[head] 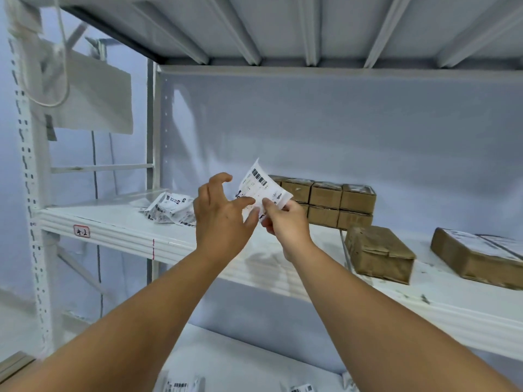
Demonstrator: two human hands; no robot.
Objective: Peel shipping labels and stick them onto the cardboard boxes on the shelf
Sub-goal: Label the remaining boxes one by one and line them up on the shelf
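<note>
Looking down first, we have a lower shelf [240, 363] nearest us, with a few loose labels [181, 387] lying along the bottom edge. Up from there reach the person's two bare arms [158, 321], meeting over the front lip of the shelf [113, 222].

The right hand [285, 222] pinches the label [261, 188] at its lower right corner, thumb on the printed face and fingers curled behind. The label stands up in the air and curls, barcode at the top, above the shelf and in front of the stack. The left hand [219, 213] is spread wide, its upper fingers hooked, index and thumb tips reaching to the label's lower left edge.

On the shelf lip to the left sits a small red-bordered tag [81, 231] with handwriting. Right of the hands, the near box [379, 253] lies flat on the shelf, brown and creased. Further right, the right box [475, 258] lies flat too, a white sheet [478, 243] on its top.

Left of the hands and further back, a pile [169, 207] of printed sheets sprawls on the shelf. Behind the held label, the stack [325, 202] of small brown boxes stands two rows high against the pale back panel [339, 123].

Far left, a white perforated post [31, 193] runs up, with something white hanging by it, too blurred for us to name. Overhead we see the ribbed underside of the top shelf [283, 24].
</note>
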